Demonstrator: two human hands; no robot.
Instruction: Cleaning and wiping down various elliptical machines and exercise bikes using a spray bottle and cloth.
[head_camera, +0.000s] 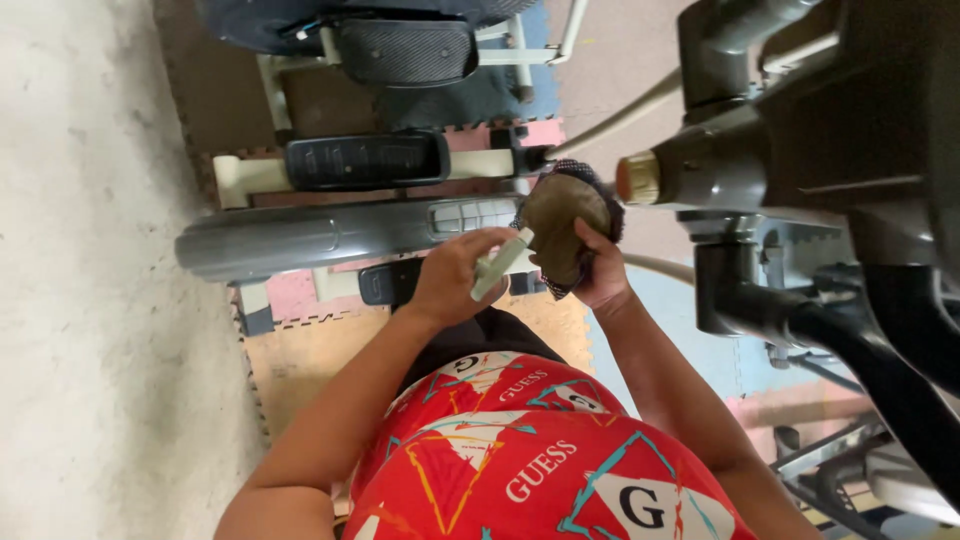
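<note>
My left hand is closed around a small pale stick-shaped object, its tip pointing toward the cloth. My right hand grips a bunched brownish cloth with a dark checked edge, held up in front of my chest. The two hands are close together, almost touching. Just right of the cloth is the brass-coloured end cap of a grey exercise machine arm.
A grey and black exercise machine fills the right side. Black foot pedals and a long grey rail lie ahead over coloured foam floor mats. Bare concrete floor runs along the left.
</note>
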